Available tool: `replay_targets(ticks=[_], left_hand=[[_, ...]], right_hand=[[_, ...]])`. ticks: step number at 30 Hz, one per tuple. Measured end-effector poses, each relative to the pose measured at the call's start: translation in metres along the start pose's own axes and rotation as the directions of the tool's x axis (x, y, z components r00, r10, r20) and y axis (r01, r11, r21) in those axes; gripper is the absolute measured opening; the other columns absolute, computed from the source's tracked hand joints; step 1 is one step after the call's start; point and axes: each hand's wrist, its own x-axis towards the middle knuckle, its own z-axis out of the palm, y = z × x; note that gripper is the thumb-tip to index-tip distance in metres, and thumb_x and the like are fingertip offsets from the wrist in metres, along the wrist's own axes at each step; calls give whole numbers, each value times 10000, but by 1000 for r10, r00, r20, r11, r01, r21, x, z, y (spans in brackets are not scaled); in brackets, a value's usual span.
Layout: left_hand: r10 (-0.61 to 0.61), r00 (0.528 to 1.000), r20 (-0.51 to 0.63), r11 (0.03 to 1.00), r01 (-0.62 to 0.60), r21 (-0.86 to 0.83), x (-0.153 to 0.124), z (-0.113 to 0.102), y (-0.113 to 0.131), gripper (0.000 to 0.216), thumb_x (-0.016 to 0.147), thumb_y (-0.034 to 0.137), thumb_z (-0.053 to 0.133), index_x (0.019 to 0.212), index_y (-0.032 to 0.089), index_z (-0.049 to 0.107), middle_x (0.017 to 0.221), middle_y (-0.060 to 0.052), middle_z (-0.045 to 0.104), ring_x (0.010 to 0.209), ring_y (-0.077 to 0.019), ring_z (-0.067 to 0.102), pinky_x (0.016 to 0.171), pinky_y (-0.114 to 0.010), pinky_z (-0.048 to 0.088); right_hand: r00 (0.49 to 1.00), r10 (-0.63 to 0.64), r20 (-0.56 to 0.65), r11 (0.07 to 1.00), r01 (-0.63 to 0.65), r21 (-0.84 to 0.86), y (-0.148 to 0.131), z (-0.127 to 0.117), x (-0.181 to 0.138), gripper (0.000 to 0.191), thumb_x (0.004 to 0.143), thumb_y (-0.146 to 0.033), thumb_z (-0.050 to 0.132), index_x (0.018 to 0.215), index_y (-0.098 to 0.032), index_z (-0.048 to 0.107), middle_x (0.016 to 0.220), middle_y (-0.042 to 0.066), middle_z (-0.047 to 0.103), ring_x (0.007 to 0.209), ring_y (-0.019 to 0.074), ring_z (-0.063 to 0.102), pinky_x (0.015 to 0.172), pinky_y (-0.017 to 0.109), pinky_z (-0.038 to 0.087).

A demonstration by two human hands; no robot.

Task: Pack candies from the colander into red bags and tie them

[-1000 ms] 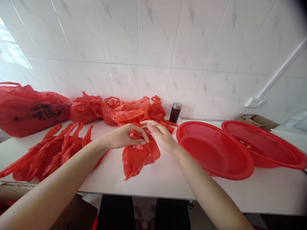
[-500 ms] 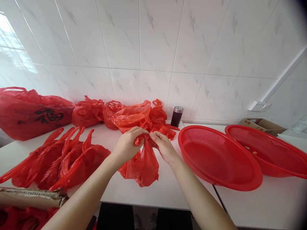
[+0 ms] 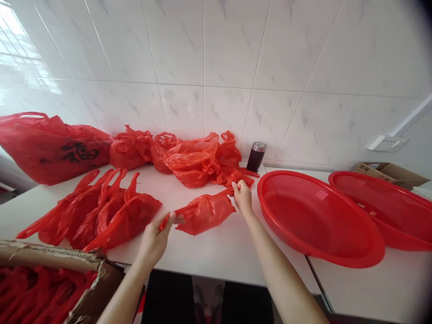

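Observation:
A small filled red plastic bag [image 3: 207, 212] is stretched between my two hands just over the white table [image 3: 216, 252]. My left hand [image 3: 157, 236] is closed on one handle at its left end. On the opposite side, my right hand [image 3: 242, 196] pinches the other handle. What the bag contains is hidden. To the left of my left hand lies a row of several red bags [image 3: 104, 211] with their handles up. Behind the held bag, a crumpled red bag [image 3: 194, 159] rests among other tied ones.
Two red perforated basins [image 3: 317, 256] [image 3: 398, 238] stand on the right. A dark flask [image 3: 256, 157] is by the wall. A large red bag with black lettering [image 3: 50, 144] sits far left. An open cardboard box [image 3: 111, 279] full of red bags is at lower left; another box [image 3: 394, 173] is back right.
My hands have moved apart from the knot at the bag's top, each drawing a handle sideways. The bag now lies lower and stretched out. The view has shifted slightly.

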Motion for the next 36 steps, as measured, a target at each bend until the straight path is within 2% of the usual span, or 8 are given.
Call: replay_targets(ticks=[3,6,10,13,17,22,29,36], left_hand=[[-41,995,-88,999,42,9,-9,12,-21,523,899,584,385,912,162,694,945,-103,714,918,-252,640,868,-381,479],[73,983,-170,992,-54,114,-1,28,-19,493,945,527,306,1042,173,636,1086,-108,669,1014,-244,604,901,-378,454],[126,982,-143,973,-94,211,28,51,-14,473,960,500,253,1156,170,529,1212,-127,601,1105,-252,565,923,-385,432],[102,994,-38,957,-88,275,46,65,-17,437,943,511,301,1077,185,560,1057,-101,665,959,-255,625,823,-367,459],[71,997,35,925,-79,373,59,70,-19,421,936,506,303,867,202,587,835,-69,677,810,-245,637,707,-329,437],[-56,998,30,892,36,451,73,69,-21,565,910,602,269,517,221,409,548,-51,553,589,-222,585,561,-302,354],[-168,985,25,871,137,472,103,83,-33,583,881,650,292,496,223,387,577,-68,602,583,-213,591,537,-287,344],[-157,987,-13,856,143,497,115,93,-45,545,880,617,329,496,232,363,553,-67,576,558,-218,560,546,-294,321]], right_hand=[[999,34,0,999,-34,-24,19,6,-6,380,886,-559,408,684,-239,363,600,-24,491,566,167,514,544,256,357],[998,59,23,998,-58,-39,23,13,-20,376,928,-562,315,781,-237,433,634,-8,575,575,179,575,566,262,384],[997,53,49,996,-50,-77,18,27,-39,371,936,-562,328,1014,-233,482,797,22,657,709,192,631,648,272,408],[989,-1,150,977,34,-213,17,40,-49,388,900,-553,448,1107,-227,482,914,50,664,830,218,624,683,279,396],[965,-3,264,941,92,-324,23,49,-45,307,963,-479,348,994,-232,528,823,26,658,760,197,607,641,265,363],[961,44,273,929,62,-366,33,47,-16,297,971,-446,323,1004,-240,535,809,22,653,747,199,595,613,260,334],[968,116,224,903,-9,-429,56,57,6,298,976,-381,316,1082,-211,536,895,74,676,804,226,621,631,277,350],[976,95,198,930,-16,-367,67,60,11,350,971,-454,283,1038,-215,529,877,80,684,796,249,647,655,307,404]])
